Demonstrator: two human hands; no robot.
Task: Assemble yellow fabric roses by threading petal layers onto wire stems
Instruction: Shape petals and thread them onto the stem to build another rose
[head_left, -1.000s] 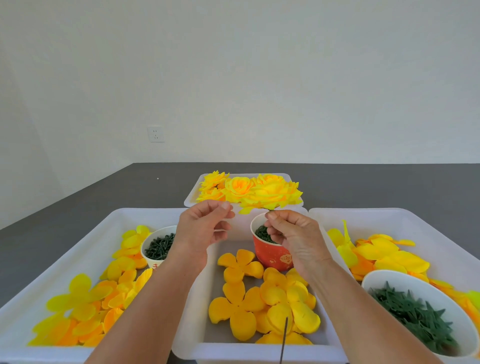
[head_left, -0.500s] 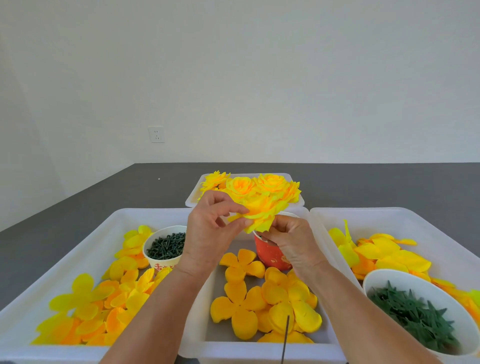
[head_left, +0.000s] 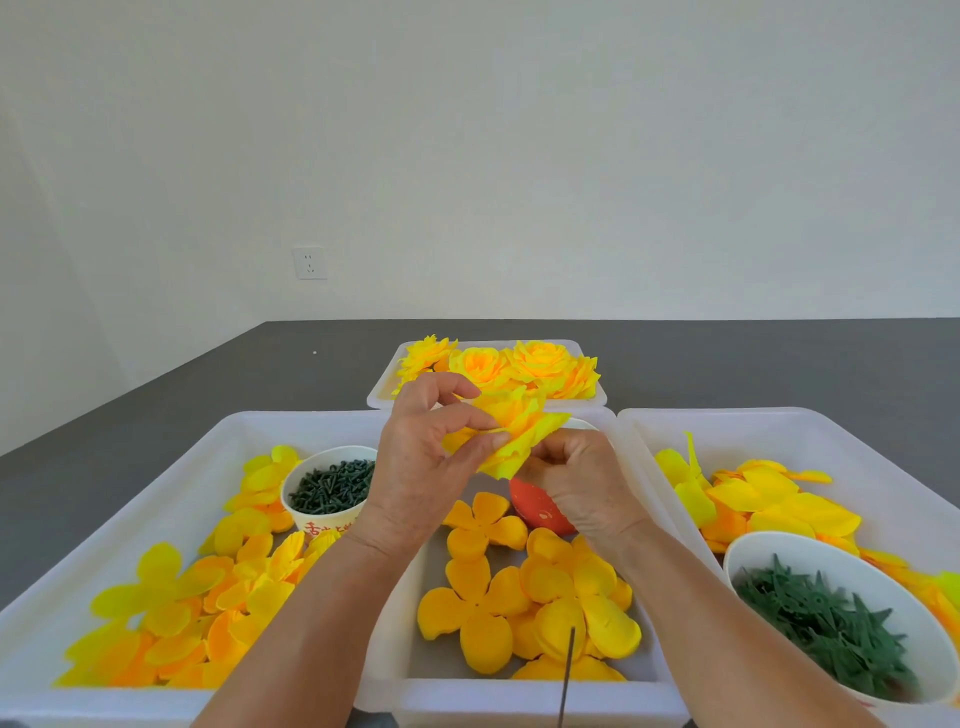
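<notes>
Together, hands (head_left: 498, 467) pinch petals (head_left: 511, 431) — midair.

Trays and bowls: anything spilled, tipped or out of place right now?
One thing stands out: the red cup in the middle tray looks tilted, half hidden behind the right hand. No spill shows. The white bowls stand upright, loose petals stay inside their trays, and both hands hold the petal layer.

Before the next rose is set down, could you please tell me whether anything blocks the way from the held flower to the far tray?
Nothing visible: the held flower sits just before the far tray, already holding finished roses.
</notes>
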